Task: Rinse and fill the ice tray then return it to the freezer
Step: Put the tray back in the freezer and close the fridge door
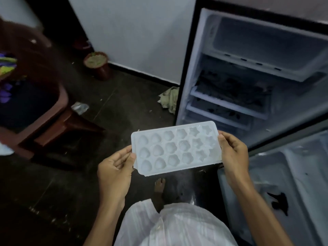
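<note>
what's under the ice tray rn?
The ice tray is held in the air, left hand and right hand gripping its ends. Below its near edge show dark floor and a bare foot. The floor straight behind the tray is covered.

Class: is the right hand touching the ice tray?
Touching. The head view shows the right hand gripping the ice tray by its short edge, thumb on top.

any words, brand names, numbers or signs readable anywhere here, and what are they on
None: no text can be read in this picture.
ice tray: only moulded cup shapes, no lettering.
fridge: no label or brand shows on its open inside or door.
plant pot: no marking visible; it is dim and blurred.
</note>
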Available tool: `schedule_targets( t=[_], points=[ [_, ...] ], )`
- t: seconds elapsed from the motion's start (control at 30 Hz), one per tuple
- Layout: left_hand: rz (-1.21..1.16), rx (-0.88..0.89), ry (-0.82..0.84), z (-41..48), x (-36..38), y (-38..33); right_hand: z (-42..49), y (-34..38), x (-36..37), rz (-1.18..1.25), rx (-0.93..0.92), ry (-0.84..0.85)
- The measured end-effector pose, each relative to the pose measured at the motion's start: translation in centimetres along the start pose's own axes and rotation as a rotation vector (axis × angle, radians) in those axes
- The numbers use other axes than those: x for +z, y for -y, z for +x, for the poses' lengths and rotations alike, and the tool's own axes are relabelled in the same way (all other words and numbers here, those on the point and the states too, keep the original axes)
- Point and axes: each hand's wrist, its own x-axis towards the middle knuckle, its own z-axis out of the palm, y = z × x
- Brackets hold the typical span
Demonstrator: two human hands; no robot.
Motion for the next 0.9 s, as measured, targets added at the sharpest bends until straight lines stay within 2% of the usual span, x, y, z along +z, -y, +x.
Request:
schedule_targets(
  t=[0.27,0.47,0.63,0.9],
  points=[
    [0.051,0.074,0.279,6.8,7.3,-3.5,3.4,1.1,-2.0,0.149,0.035,-0.275],
    [0.091,0.190,0.401,9.8,13.6,-6.6,6.9,1.7,-3.8,0.200,0.035,-0.408],
    [0.067,0.207,0.452,12.0,19.2,-8.6,10.9,2.8,-6.1,0.201,0.010,-0.411],
    [0.058,0.234,0.433,14.6,27.7,-10.8,18.6,5.4,-9.5,0.218,-0.064,-0.419]
  ],
)
